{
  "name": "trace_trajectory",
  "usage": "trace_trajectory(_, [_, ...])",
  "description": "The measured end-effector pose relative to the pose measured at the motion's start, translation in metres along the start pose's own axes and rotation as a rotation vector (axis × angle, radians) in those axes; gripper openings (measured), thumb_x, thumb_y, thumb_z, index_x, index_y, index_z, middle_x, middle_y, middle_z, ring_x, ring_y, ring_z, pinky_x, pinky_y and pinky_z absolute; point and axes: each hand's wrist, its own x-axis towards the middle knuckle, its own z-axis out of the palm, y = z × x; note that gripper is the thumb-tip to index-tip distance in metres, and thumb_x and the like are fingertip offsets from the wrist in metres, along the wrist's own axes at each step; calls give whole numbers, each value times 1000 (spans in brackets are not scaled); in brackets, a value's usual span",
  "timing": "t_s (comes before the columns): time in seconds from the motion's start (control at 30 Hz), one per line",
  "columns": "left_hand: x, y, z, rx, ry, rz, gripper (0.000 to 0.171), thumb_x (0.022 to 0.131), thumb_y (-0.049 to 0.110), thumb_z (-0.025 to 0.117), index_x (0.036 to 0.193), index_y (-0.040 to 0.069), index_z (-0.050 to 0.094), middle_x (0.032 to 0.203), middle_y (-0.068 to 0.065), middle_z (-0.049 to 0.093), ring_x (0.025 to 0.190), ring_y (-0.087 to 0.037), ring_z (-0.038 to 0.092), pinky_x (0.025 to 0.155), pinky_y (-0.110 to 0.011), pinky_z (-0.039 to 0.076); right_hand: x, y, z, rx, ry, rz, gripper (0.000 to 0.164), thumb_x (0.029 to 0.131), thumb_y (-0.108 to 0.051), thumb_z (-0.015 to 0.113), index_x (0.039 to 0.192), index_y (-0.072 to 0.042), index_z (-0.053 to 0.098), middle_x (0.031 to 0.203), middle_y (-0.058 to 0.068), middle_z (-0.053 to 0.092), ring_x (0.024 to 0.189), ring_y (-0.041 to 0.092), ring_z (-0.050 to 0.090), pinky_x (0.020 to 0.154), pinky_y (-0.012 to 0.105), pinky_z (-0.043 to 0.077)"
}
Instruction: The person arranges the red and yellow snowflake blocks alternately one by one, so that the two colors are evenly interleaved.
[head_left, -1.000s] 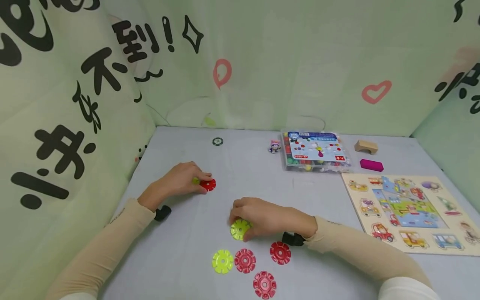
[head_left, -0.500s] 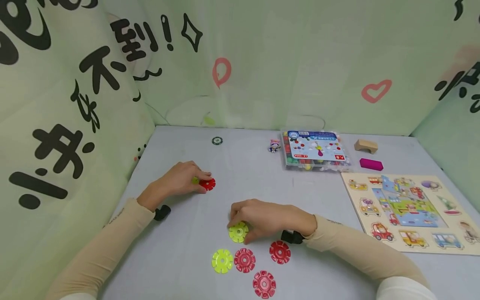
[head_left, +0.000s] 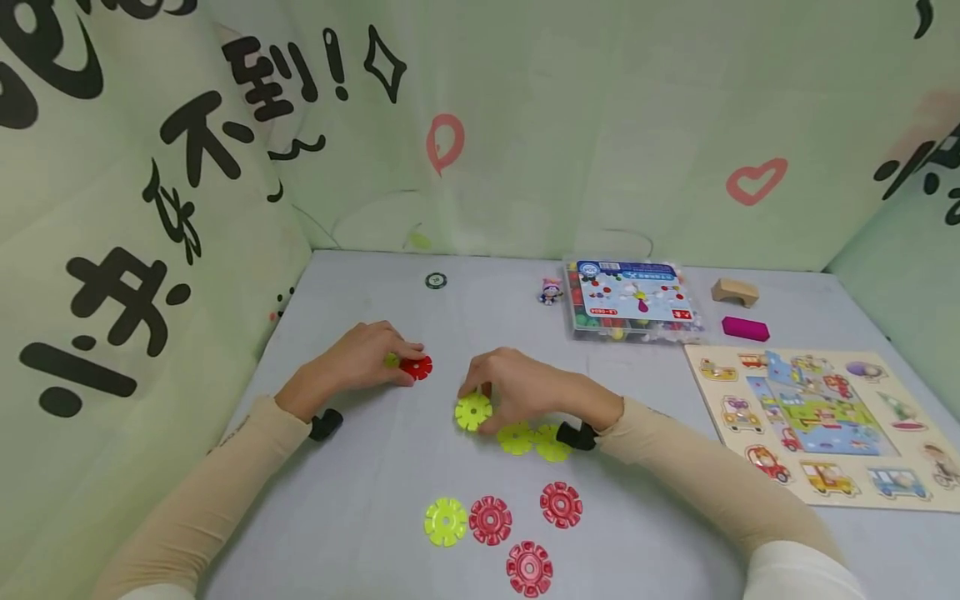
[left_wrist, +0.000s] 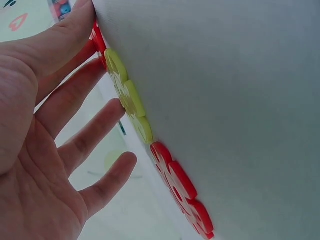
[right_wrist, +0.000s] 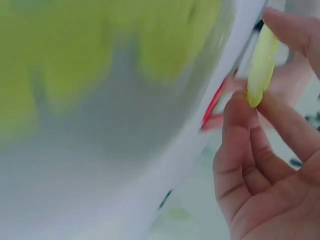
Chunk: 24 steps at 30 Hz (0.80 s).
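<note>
Seemingly to leave its notches free, a round yellow-green plastic disc (head_left: 473, 412), mid-scene, is pinched by its rim in the right hand (head_left: 521, 387); farther left, the left hand (head_left: 365, 354) grips a notched red plastic disc (head_left: 417, 367), probably steadying it on the pale table (head_left: 352, 500).

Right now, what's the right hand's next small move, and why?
Probably bring the yellow-green disc pinched in the right hand over to the red disc at the left hand. That red one ends a row of red, yellow-green, red, so yellow-green would likely continue the alternation.
</note>
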Motion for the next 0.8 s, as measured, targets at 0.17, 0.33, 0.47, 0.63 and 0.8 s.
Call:
trace_trajectory(0.17, [0, 1, -1, -8, -10, -8, 50, 77, 39, 77, 124, 27, 63, 127, 12, 63, 100, -13, 53, 81, -32, 43, 35, 21, -10, -3, 79, 100, 45, 70, -30, 83, 108, -9, 72, 100, 0, 71, 79, 13, 60, 69, 22, 48])
trace_trajectory(0.33, [0, 2, -2, -24, 2, 13, 49, 77, 38, 77, 123, 26, 64, 125, 11, 64, 99, -14, 53, 78, -31, 43, 60, 29, -10, -36, 65, 181, 45, 70, -34, 83, 107, -10, 73, 102, 0, 72, 85, 12, 61, 76, 24, 49])
trace_trajectory(0.47, [0, 2, -2, -21, 5, 27, 49, 77, 38, 77, 123, 27, 64, 125, 11, 64, 100, -14, 53, 78, -31, 43, 66, 29, -7, -41, 42, 211, 45, 69, -36, 84, 105, -13, 74, 96, -3, 72, 85, 11, 60, 76, 24, 49])
trace_trajectory(0.63, [0, 1, -2, -16, 7, 28, 48, 77, 38, 77, 122, 26, 64, 125, 11, 64, 101, -15, 54, 78, -31, 44, 66, 28, -4, -45, 48, 218, 42, 69, -35, 84, 105, -15, 75, 89, -5, 72, 75, 10, 58, 71, 24, 48])
trace_trajectory(0.8, [0, 0, -1, -17, 10, 27, 48, 77, 37, 77, 121, 26, 65, 124, 11, 64, 100, -15, 55, 78, -31, 44, 66, 26, -3, -50, 54, 215, 42, 70, -35, 84, 105, -15, 74, 90, -4, 72, 76, 10, 58, 72, 24, 48])
